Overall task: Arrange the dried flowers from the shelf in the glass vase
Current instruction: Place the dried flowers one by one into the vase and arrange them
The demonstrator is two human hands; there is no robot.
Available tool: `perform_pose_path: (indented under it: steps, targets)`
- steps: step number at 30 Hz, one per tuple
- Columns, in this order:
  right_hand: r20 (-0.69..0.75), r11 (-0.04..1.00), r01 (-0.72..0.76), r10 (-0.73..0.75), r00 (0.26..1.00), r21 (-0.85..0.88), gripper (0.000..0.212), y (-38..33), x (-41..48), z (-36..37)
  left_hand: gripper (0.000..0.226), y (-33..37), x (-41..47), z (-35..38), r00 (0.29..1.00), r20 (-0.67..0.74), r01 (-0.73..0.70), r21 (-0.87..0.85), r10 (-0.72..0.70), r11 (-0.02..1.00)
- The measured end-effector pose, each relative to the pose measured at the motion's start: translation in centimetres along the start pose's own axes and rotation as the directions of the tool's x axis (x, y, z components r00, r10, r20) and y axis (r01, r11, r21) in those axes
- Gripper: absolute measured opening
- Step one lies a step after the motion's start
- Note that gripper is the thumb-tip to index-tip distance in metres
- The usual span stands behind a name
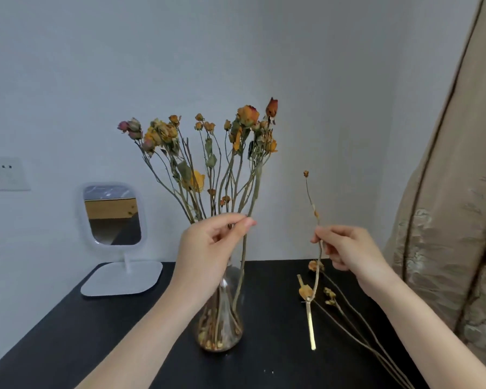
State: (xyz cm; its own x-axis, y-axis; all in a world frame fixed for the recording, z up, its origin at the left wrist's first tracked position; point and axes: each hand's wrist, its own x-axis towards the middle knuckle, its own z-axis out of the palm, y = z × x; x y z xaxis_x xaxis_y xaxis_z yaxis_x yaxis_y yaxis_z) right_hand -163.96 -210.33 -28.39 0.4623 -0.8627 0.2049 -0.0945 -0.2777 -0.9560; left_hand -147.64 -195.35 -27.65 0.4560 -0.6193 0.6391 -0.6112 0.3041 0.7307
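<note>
Both hands pinch dried stems over the black table [82, 341].
Left hand [208, 248] pinches one stem of the dried flowers [208, 141] in the glass vase [222, 329]; right hand [348, 248] pinches a single stem [316, 277] upright, with loose stems [330, 293] on the table beneath.

A domestic room is being indicated: a white tabletop mirror [111, 217] is being supported on a black table [68, 332], a wall socket [4, 174] is being displayed at left, and an embroidered beige curtain [455, 220] is being hung at right.
</note>
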Motion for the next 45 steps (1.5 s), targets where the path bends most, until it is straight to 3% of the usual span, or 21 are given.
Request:
perform_pose_path:
  steps: [4,8,17,26,30,36,42,45]
  targets:
    - [-0.042,0.987,0.093,-0.088,0.995,0.13,0.024,-1.4,-0.1,1.6,0.026,2.6,1.4,-2.1,0.992,-0.122,-0.018,-0.092,0.007,0.996]
    - [-0.095,0.939,0.208,-0.189,0.977,0.272,0.029,-2.8,0.3,3.3,0.021,4.2,2.6,-3.1,0.981,-0.195,-0.046,-0.149,0.016,0.988]
    - [-0.069,0.944,0.217,-0.206,0.976,0.248,0.029,-2.8,0.3,5.7,0.025,2.9,4.9,-2.3,0.961,-0.278,-0.044,-0.116,0.01,0.992]
    - [-0.063,0.951,0.227,-0.219,0.974,0.21,0.029,-2.4,0.3,5.1,0.026,0.0,4.7,-1.3,0.962,-0.273,-0.025,-0.061,0.007,0.998]
    - [-0.054,0.954,0.218,-0.211,0.976,0.207,0.028,-2.2,0.2,5.1,0.024,-1.3,4.2,-1.0,0.972,-0.236,0.013,0.045,-0.002,0.999]
    - [-0.037,0.959,0.204,-0.2,0.979,0.196,0.028,-2.1,0.1,5.4,0.02,-2.5,3.7,-0.5,0.99,-0.141,0.049,0.35,0.001,0.935]
    - [-0.025,0.964,0.191,-0.19,0.981,0.184,0.028,-2.0,0.0,5.8,0.016,-1.3,4.8,0.2,0.986,-0.117,-0.055,0.423,0.115,0.904]
    - [-0.021,0.965,0.194,-0.194,0.981,0.178,0.028,-1.9,0.0,5.7,0.016,-1.7,5.1,0.4,0.992,-0.1,-0.023,0.497,0.083,0.867]
